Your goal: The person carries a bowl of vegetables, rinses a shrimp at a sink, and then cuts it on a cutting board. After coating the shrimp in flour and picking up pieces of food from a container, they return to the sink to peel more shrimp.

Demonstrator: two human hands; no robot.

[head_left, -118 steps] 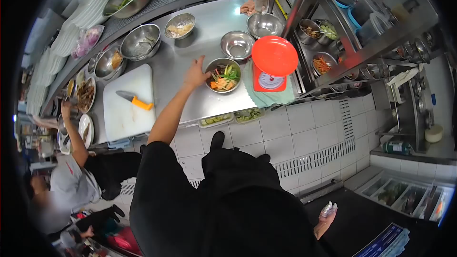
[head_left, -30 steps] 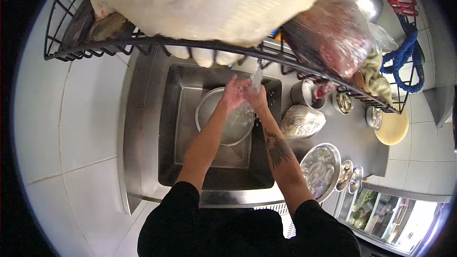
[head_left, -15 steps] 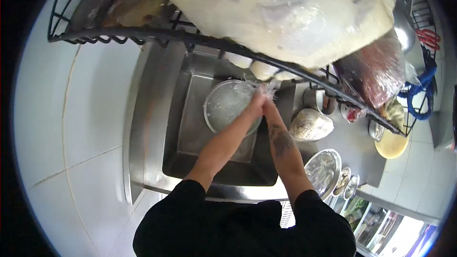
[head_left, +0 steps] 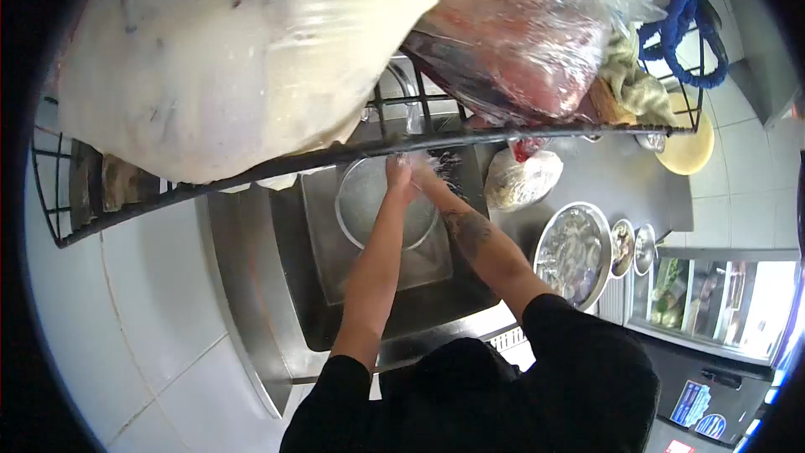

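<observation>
My left hand (head_left: 401,173) and my right hand (head_left: 424,176) are held close together at the far side of a steel sink (head_left: 394,273). Water splashes around them below a curved metal tap (head_left: 412,109), partly hidden behind the wire rack. Beneath the hands, a round bowl (head_left: 339,210) with cloudy, bubbly water stands in the sink. Spray and blur cover my fingers, so their pose and anything between them cannot be made out.
A black wire rack (head_left: 352,151) hangs low in front, bearing a large whitish bag (head_left: 251,50) and plastic-wrapped reddish meat (head_left: 537,42). On the right counter are a wrapped pale bundle (head_left: 524,178), a large metal bowl (head_left: 605,231) and two small bowls.
My view has turned, so the rack and its bags appear further left. My hands stay together over the bowl, and the tap now shows.
</observation>
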